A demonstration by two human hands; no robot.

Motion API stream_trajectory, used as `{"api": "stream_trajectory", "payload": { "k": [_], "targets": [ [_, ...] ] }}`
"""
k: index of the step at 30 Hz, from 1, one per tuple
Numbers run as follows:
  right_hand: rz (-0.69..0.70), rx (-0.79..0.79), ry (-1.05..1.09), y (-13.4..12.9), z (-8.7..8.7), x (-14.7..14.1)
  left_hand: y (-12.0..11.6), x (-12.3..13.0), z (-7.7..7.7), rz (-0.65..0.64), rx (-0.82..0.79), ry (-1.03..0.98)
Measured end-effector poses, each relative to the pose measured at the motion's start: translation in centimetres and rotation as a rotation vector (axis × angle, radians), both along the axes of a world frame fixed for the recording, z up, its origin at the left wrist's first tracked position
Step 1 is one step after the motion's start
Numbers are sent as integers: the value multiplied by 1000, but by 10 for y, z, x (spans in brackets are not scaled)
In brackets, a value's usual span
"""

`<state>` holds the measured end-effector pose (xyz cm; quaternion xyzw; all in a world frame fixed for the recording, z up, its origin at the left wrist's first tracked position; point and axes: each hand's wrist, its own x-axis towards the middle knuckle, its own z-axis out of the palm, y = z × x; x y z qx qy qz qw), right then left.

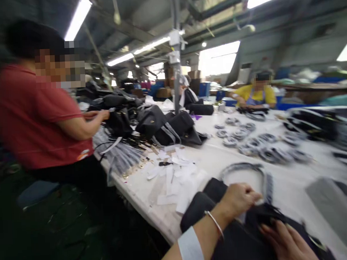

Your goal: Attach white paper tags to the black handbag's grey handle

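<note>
A matt black cloth handbag (236,242) has a soft, dull surface, while the thin bangle (214,224) beside it is shiny metal. Loose white paper tags (176,185) look thin and matt on the smooth white worktable (285,186). Coiled grey webbing straps (263,154) look woven and dull.

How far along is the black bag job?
Partway, it seems. Done-looking: black bags piled along the table. In hand: another black bag under the left hand and right hand, beside a strap loop. Left: many coiled straps lying on the table.
</note>
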<state>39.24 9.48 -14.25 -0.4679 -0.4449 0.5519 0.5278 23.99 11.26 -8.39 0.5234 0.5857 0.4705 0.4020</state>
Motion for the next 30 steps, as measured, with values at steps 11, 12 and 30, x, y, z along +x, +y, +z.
{"api": "stream_trajectory", "payload": {
  "k": [11,12,30],
  "targets": [
    [-183,-121,616,3,17,-8,-23,-11,-14,-235,-131,-180],
    [-184,-112,606,3,16,-8,-24,-11,-14,-227,-127,-167],
    [-218,-67,557,1,19,-11,-22,-7,-22,-100,48,117]
  ]
}}
